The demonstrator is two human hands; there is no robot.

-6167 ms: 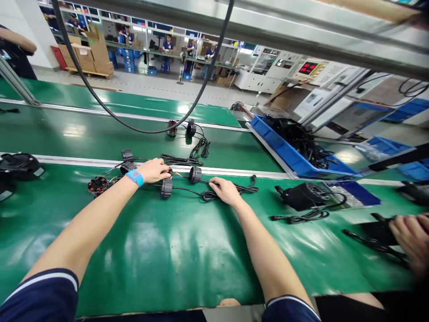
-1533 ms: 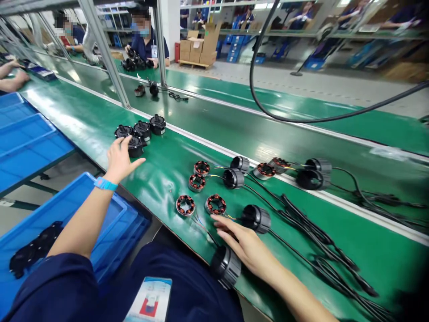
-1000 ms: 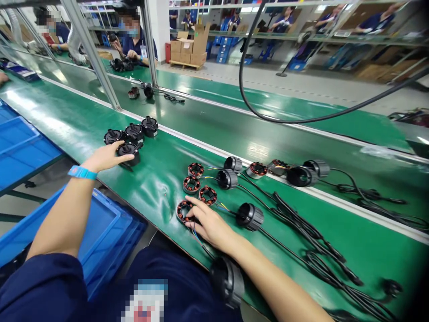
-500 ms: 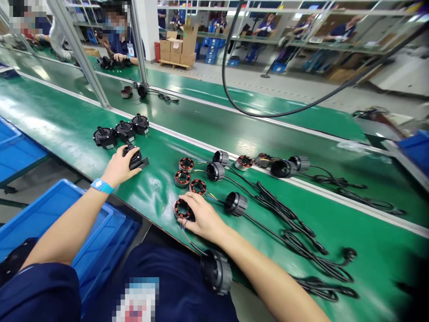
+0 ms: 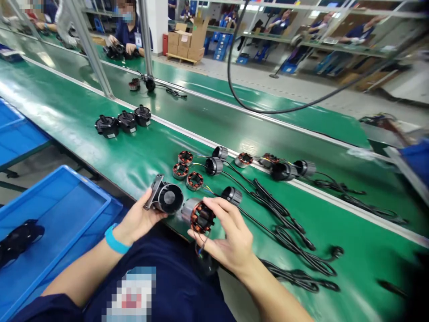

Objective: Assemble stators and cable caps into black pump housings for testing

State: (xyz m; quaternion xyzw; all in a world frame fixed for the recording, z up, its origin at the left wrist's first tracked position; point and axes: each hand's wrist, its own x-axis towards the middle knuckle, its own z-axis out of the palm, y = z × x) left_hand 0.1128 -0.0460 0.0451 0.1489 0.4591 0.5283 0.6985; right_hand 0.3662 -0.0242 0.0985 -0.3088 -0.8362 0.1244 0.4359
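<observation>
Our landmark is the nearest copper-wound steel ring (image 5: 195, 180) on the glossy green counter (image 5: 147, 143). To its left we have a broad bare stretch, reaching as far as the row of three black plastic motor housings (image 5: 126, 121), with room to pass. Two more copper-wound rings (image 5: 181, 171) stand in the way just behind it. To its right, a ribbed black plastic cap (image 5: 233, 195) and bundled black cables (image 5: 259, 190) block us. In front, the hollow black cylindrical housing (image 5: 169, 199) in our left hand (image 5: 137, 221) and the silver, copper-wound stator (image 5: 191, 210) in our right hand (image 5: 231, 241) leave hardly any gap.
</observation>
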